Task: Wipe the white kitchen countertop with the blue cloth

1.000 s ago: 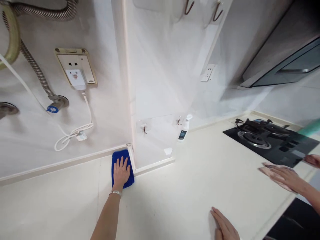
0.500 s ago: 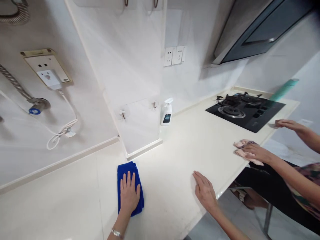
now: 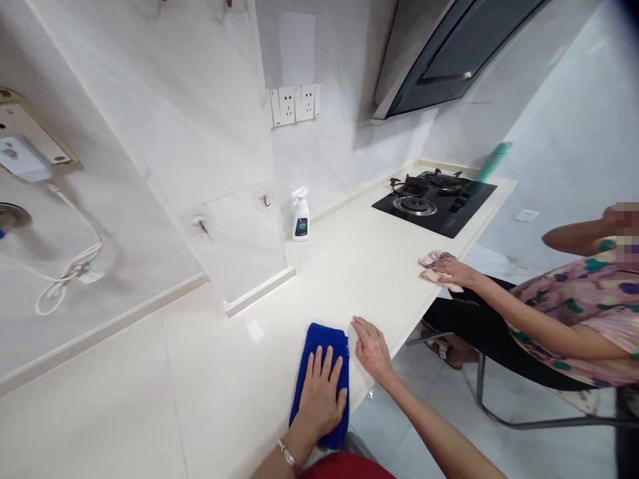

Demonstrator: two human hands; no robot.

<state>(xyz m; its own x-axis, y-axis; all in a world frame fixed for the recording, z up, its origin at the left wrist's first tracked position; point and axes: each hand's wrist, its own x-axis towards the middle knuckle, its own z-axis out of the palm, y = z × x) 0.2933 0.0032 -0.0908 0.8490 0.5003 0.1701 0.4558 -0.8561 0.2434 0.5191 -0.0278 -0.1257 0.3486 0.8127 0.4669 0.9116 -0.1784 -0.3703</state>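
Blue cloth [image 3: 330,336] and left hand [image 3: 321,400] moved right along the counter [image 3: 219,379] since the earlier frame, now near its front edge. Left to right: wall plug [image 3: 22,159] partly cut off. Left hand unclenched, fingers spread flat on the blue cloth, hiding its middle. Cloth folded, oblong, plain; can't tell whether its lower end overhangs the edge. Right hand [image 3: 373,354] just beside, released, palm hidden. Co-worker's hand [image 3: 456,273] covers part of a pale cloth [image 3: 428,259]; grip unclear.
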